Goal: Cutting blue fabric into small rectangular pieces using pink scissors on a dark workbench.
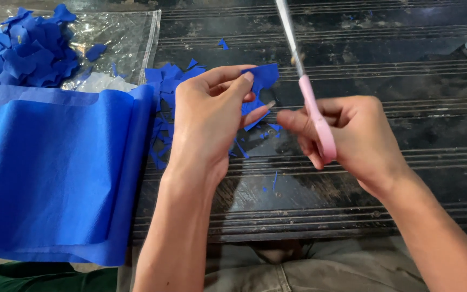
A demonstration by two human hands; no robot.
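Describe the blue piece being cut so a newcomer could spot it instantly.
Start at the dark ridged work surface, right of the wide sheet of blue tissue paper. Above its middle, the left hand pinches a small blue paper cut-out at its fingertips, beside the pink-handled scissors in the right hand. Unlike the loose blue scraps lying behind, it is held off the surface.
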